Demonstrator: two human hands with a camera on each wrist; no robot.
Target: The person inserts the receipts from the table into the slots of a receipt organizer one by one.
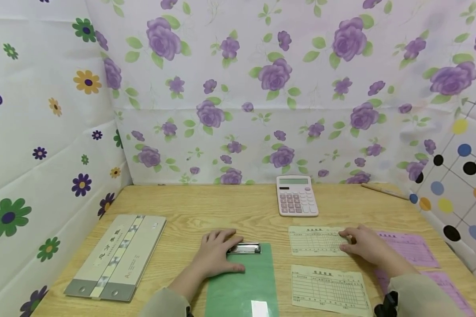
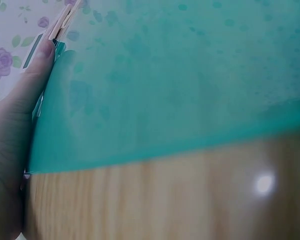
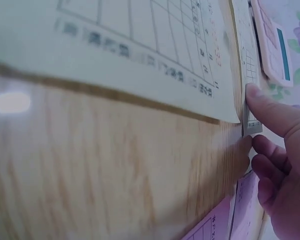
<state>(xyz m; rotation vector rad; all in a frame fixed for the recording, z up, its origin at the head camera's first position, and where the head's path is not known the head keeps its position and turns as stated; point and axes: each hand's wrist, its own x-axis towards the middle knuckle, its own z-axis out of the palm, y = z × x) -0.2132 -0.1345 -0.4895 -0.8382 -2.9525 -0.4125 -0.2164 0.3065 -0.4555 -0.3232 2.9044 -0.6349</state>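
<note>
My left hand rests on the upper left part of a green clipboard, its fingers by the metal clip and its thumb extended across the board. The left wrist view shows that thumb against the green board. My right hand touches the right end of the upper pale yellow printed slip, which lies flat. In the right wrist view the thumb is on this slip and other fingers bend beside its edge. A second yellow slip lies below it.
Two pink slips, an upper one and a lower one, lie at the right, partly behind my arm. A calculator and a pen are at the back. A beige file box lies left. Patterned cloth surrounds the table.
</note>
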